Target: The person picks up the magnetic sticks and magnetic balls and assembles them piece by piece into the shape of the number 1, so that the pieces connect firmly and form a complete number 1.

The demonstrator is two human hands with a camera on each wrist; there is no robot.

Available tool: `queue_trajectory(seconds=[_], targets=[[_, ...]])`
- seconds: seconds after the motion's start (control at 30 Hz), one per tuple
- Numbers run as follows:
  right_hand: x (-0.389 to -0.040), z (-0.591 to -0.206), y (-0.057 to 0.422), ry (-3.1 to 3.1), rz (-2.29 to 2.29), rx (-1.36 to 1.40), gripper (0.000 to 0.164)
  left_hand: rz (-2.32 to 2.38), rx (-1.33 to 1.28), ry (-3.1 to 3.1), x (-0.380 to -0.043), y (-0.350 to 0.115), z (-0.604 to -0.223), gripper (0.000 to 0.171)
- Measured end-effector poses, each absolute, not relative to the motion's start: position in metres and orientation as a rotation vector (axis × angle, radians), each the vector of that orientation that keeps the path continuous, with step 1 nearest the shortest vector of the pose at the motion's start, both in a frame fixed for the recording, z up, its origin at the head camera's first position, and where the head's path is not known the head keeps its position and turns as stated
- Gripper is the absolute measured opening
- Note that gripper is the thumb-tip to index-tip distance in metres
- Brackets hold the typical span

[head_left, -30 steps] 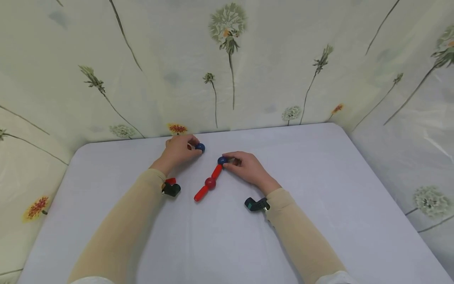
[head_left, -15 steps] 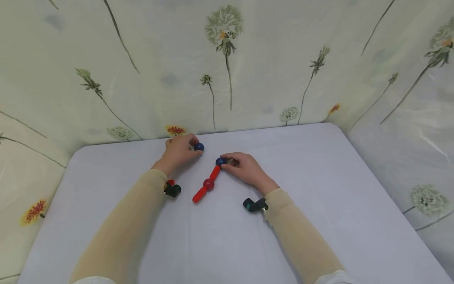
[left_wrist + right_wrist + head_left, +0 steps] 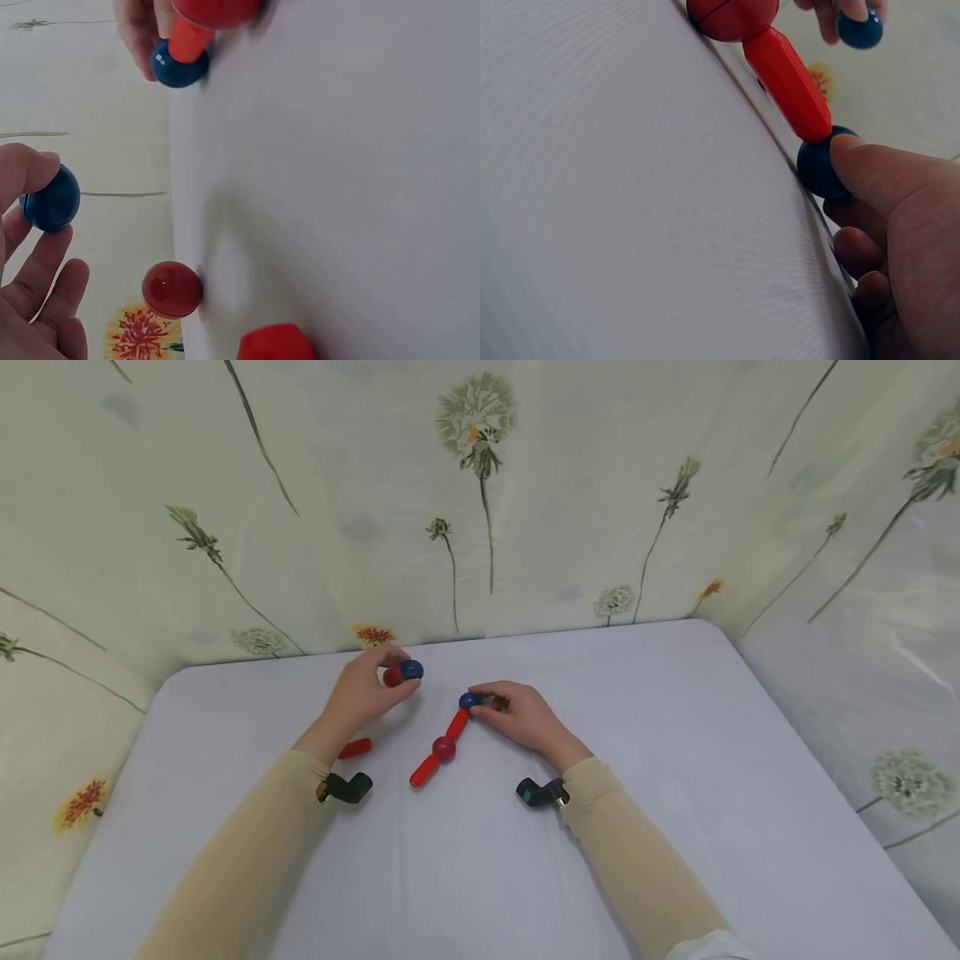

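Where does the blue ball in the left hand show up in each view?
Head: left blue ball, pinched by the left hand, slightly left of centre, about mid-height.
Left wrist: left blue ball, near the left edge, about mid-height.
Right wrist: left blue ball, near the top, right of centre.
Shared landmark: right blue ball, against a red stick.

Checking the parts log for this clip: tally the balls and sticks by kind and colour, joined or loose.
Blue balls: 2
Red balls: 2
Red sticks: 3
Total in view: 7
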State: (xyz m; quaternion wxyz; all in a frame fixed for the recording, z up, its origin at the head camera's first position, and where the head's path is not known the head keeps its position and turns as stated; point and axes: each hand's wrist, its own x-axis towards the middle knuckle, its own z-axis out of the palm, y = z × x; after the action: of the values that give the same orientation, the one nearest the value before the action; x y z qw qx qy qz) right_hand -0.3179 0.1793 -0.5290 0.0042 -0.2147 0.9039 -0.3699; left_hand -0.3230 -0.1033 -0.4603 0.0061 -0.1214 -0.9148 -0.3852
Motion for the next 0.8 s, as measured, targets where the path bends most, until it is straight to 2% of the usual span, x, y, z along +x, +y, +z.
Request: queue_trajectory(seconds=[0.3, 0.8], targets=[[-0.318, -0.531, 0.178, 2.841, -1.178, -0.673, 0.039, -1.393, -0.367, -2.751, -0.288, -0.127, -0.460, 0.038], [-0.320, -0.533, 0.180, 2.850, -1.190, -0.712, 0.039, -1.575, -0.287, -2.699, -0.249, -0.151, -0.474, 0.043]])
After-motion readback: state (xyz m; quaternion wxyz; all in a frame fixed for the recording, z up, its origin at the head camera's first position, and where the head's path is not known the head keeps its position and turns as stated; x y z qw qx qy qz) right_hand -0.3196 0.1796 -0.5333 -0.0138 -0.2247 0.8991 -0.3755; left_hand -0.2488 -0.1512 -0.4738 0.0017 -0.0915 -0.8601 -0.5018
